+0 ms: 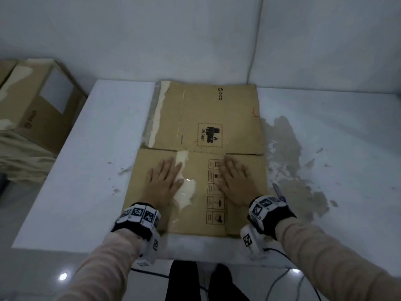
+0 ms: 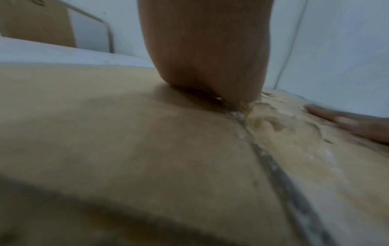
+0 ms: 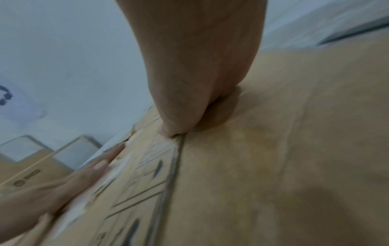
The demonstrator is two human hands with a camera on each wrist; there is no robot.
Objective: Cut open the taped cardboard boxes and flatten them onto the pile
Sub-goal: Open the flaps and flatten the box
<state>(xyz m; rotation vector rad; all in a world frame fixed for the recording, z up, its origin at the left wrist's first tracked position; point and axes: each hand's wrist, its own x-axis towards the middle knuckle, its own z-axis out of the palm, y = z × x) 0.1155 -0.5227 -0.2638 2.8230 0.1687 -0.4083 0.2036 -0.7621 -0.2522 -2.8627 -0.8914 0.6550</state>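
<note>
Head view is showing the flattened cardboard box (image 1: 204,157) lying on the white table (image 1: 71,181), printed "PICO" and "UN 3481". Left hand (image 1: 163,181) and right hand (image 1: 235,181) are pressing it flat, fingers spread.

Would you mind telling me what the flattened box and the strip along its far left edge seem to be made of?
The flattened box looks like matte brown cardboard: pale torn patches show where its surface layer has peeled. The strip appears to be clear glossy plastic tape, greyish and see-through, though blur leaves that uncertain.

The flat box (image 1: 217,118) reads "PICO" at 1 o'clock and "UN 3481" in a dashed hazard label mid-panel.
</note>
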